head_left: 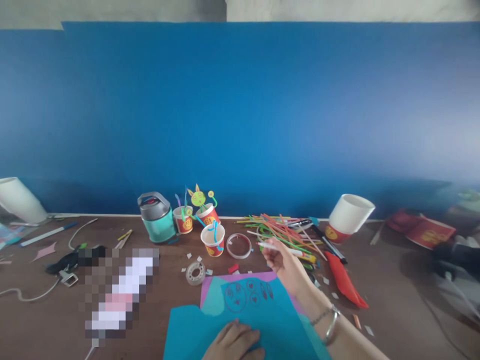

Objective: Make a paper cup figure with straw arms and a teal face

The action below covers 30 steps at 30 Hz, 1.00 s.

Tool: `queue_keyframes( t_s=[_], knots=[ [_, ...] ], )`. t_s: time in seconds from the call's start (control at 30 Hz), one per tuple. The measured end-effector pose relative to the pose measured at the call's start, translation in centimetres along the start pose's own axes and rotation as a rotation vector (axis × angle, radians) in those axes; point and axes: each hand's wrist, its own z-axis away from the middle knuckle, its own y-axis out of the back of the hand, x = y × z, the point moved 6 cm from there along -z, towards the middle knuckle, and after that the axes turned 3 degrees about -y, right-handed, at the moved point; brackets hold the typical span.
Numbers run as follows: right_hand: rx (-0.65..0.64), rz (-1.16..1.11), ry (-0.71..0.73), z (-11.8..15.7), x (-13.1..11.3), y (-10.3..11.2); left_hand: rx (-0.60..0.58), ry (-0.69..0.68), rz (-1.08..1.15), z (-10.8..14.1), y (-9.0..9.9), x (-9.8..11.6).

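A blue sheet of paper (277,320) lies at the bottom middle, with a drawn face, two small circles and two pointed ovals on it. Flat on its lower part rests my left hand (234,342), fingers slightly spread, holding nothing. My right hand (279,257) is above the sheet's upper right, its fingers closed around a white marker (300,253) with a yellow end. Purple paper (258,275) shows beneath the blue sheet. Behind them, a red and white paper cup (213,240) holds bent blue pipe cleaners, and a green cat face (198,198) stands up from another cup.
A clear tape roll (195,273) and a round lid (239,246) lie behind the paper. Colourful pipe cleaners (277,227) are heaped at the back. To the right are a red pouch (345,282) and stacked cups (348,217); to the left, a teal flask (157,222).
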Motion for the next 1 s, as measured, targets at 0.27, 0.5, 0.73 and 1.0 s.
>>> queue_keyframes(
  t_s=[0.27,0.5,0.73,1.0],
  knots=[
    [0.004,-0.116,-0.127,1.5,0.8,1.4,0.142,-0.011,-0.044,-0.1,0.1,0.1],
    [-0.042,-0.258,-0.231,1.7,2.8,2.0,0.139,0.075,0.009,1.1,-1.5,0.1],
    [-0.109,-0.059,-0.027,2.1,2.1,1.6,-0.049,0.307,0.205,-1.3,2.3,-3.4],
    [-0.112,0.429,0.224,3.6,1.3,0.5,-0.438,0.714,-0.048,-6.5,3.7,-10.0]
  ],
)
